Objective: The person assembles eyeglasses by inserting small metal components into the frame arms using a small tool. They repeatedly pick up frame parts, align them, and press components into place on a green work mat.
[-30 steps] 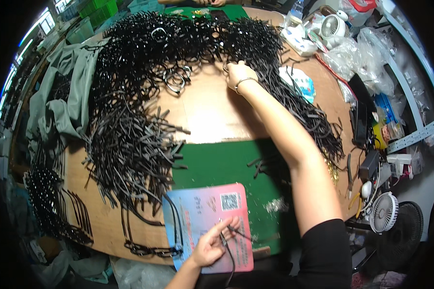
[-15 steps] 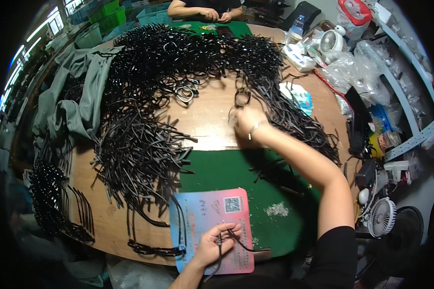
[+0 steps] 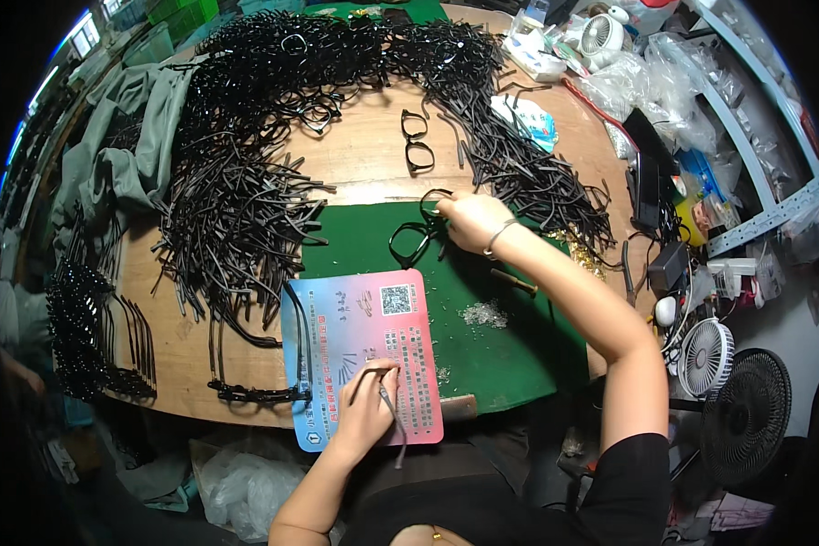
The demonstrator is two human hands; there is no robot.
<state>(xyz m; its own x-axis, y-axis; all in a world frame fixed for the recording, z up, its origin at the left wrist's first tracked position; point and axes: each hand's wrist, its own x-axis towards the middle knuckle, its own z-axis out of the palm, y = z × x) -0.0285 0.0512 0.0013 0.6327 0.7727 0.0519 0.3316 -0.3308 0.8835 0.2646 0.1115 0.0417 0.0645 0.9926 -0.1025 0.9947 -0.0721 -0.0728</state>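
My right hand (image 3: 476,221) is closed on a black eyeglass frame front (image 3: 409,244), held over the green mat (image 3: 491,364). My left hand (image 3: 366,414) rests over a blue-and-pink printed card (image 3: 337,314), its fingers pinching thin dark eyeglass temples (image 3: 399,437); how many is unclear. Another frame front (image 3: 419,156) lies on bare wood beyond the mat. Small clear bits (image 3: 485,315) are heaped on the mat, and a short brownish rod (image 3: 514,280) lies under my right forearm. Glasses with long temples (image 3: 255,392) lie left of the card.
A mound of dark temples (image 3: 232,218) covers the left of the table (image 3: 355,164). Black frames (image 3: 291,64) pile across the far side, more temples (image 3: 541,173) to the right. Grey cloth (image 3: 123,155) hangs left. Fans (image 3: 705,358), plastic bags and a metal rack (image 3: 764,214) stand right.
My right hand has come nearer, from the bare wood to the mat, and a frame front now shows in it. The view has shifted, and the far person's hands have left it.
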